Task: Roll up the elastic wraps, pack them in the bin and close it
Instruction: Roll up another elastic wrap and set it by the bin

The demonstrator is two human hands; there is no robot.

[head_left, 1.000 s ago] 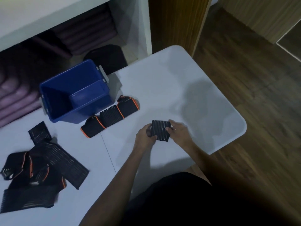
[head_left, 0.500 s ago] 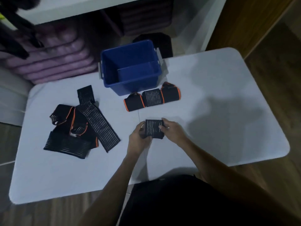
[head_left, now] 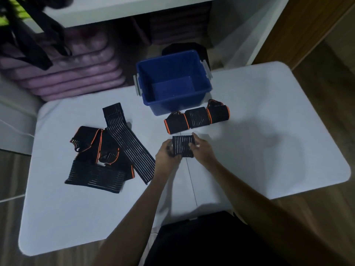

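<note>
Elastic wraps are what I am tracking — the one in work is a striped black roll point(head_left: 182, 146) held just above the tabletop point(head_left: 269, 131) near its centre, with my left hand point(head_left: 166, 153) curled round its 9 o'clock end and my right hand point(head_left: 200, 149) pinching its 3 o'clock end, thumb over the front.

Risk as I judge it: the roll is elastic and nothing I can see fastens its free end, so if either hand slackens before the end is tucked or stuck down, it could spring loose and need winding again. Three finished rolls point(head_left: 196, 117) lie in a row at 12 o'clock from the hands, touching one another and just beside the bin's near wall; a careless reach could nudge them and let one unroll or tumble.

At 9 o'clock a heap of unrolled wraps point(head_left: 107, 154) lies overlapped — pulling one out may drag the others toward the edge.

The blue bin point(head_left: 201, 73) sits at 12 o'clock on the far edge of the tabletop, open, and holds nothing that I can see. I cannot pick out its lid.
</note>
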